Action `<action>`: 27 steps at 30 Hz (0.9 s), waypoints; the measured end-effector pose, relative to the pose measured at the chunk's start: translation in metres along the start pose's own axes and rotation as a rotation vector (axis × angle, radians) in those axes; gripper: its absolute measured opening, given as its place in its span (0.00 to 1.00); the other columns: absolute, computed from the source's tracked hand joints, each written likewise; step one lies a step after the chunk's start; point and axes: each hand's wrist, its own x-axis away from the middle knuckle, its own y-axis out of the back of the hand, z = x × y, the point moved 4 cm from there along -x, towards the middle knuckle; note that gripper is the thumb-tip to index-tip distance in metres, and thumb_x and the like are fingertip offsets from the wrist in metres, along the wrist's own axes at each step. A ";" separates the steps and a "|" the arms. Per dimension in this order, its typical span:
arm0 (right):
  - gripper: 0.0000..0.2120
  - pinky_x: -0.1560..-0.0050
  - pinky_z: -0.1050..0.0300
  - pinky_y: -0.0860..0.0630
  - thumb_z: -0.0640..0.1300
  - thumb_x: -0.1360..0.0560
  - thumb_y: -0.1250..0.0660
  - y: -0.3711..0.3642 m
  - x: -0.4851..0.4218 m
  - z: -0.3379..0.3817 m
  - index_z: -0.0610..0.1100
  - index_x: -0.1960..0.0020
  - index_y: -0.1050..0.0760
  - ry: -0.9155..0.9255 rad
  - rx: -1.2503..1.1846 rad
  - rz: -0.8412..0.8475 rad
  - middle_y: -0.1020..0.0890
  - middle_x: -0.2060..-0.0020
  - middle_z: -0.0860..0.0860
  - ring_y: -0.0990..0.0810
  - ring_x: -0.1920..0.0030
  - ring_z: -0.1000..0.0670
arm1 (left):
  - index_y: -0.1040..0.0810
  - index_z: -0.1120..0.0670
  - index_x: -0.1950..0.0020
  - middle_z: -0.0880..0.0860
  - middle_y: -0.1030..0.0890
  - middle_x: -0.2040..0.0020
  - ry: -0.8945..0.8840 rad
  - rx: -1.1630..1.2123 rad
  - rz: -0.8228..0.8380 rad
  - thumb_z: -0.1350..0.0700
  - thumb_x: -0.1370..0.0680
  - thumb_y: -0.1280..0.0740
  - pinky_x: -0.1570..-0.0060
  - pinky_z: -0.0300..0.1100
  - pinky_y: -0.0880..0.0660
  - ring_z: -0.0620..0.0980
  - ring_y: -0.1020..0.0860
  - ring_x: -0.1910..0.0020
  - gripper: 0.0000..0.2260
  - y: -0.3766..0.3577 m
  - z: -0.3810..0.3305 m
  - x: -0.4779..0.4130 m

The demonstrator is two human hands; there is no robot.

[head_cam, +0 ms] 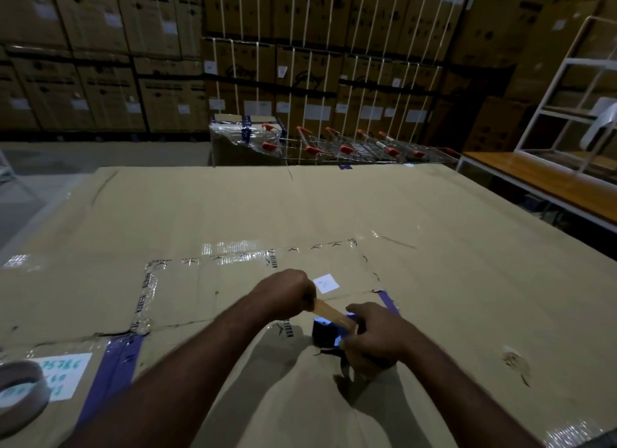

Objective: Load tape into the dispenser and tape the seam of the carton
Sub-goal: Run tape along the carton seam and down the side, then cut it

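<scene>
While taut, tape (330,311) (hands (285,292) closed)

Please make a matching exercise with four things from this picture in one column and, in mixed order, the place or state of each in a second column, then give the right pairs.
Things:
1. left hand
2. right hand
3. loose tape roll
4. small white label

Places or states:
A. lies at the near left edge of the carton
B. pulls the brown tape strip
C. grips the tape dispenser
D. stuck just beyond the hands

Pairs: 1-B, 2-C, 3-A, 4-D
</scene>
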 end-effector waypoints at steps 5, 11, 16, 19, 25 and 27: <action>0.19 0.56 0.60 0.25 0.56 0.34 0.32 -0.008 -0.002 0.002 0.51 0.45 0.24 0.020 0.126 -0.058 0.24 0.50 0.51 0.24 0.53 0.52 | 0.15 0.51 0.50 0.54 0.19 0.54 0.003 0.004 -0.005 0.56 0.25 0.31 0.56 0.48 0.22 0.55 0.21 0.55 0.07 -0.004 0.001 0.002; 0.21 0.49 0.54 0.17 0.55 0.40 0.27 0.004 -0.017 0.007 0.49 0.49 0.17 -0.097 0.141 0.188 0.14 0.55 0.51 0.16 0.55 0.52 | 0.15 0.50 0.50 0.53 0.19 0.53 0.001 0.005 -0.011 0.56 0.25 0.31 0.56 0.49 0.22 0.55 0.21 0.54 0.07 -0.003 0.001 0.001; 0.23 0.53 0.56 0.17 0.57 0.45 0.24 0.006 -0.025 0.006 0.47 0.54 0.16 -0.130 0.109 0.230 0.14 0.58 0.51 0.15 0.58 0.53 | 0.15 0.51 0.48 0.54 0.19 0.52 0.002 -0.017 -0.018 0.56 0.24 0.32 0.57 0.46 0.24 0.56 0.21 0.53 0.08 -0.002 -0.001 -0.001; 0.24 0.54 0.56 0.17 0.56 0.45 0.24 0.004 -0.024 0.005 0.45 0.52 0.17 -0.143 0.087 0.219 0.14 0.57 0.49 0.15 0.58 0.52 | 0.15 0.51 0.47 0.54 0.19 0.51 0.013 0.000 -0.024 0.57 0.24 0.32 0.58 0.45 0.25 0.56 0.21 0.53 0.08 -0.005 0.000 0.000; 0.19 0.51 0.55 0.17 0.53 0.40 0.25 -0.007 -0.027 0.003 0.45 0.52 0.18 -0.167 0.044 0.185 0.15 0.55 0.47 0.16 0.55 0.50 | 0.15 0.52 0.47 0.54 0.19 0.52 0.031 0.041 -0.018 0.56 0.24 0.31 0.61 0.43 0.30 0.54 0.21 0.53 0.08 -0.011 0.002 0.004; 0.17 0.51 0.56 0.19 0.53 0.37 0.27 -0.011 -0.026 0.005 0.45 0.51 0.19 -0.164 0.033 0.167 0.16 0.54 0.47 0.17 0.54 0.50 | 0.15 0.52 0.47 0.54 0.20 0.52 0.043 0.052 -0.024 0.56 0.24 0.31 0.61 0.43 0.29 0.54 0.22 0.54 0.08 -0.013 0.003 0.005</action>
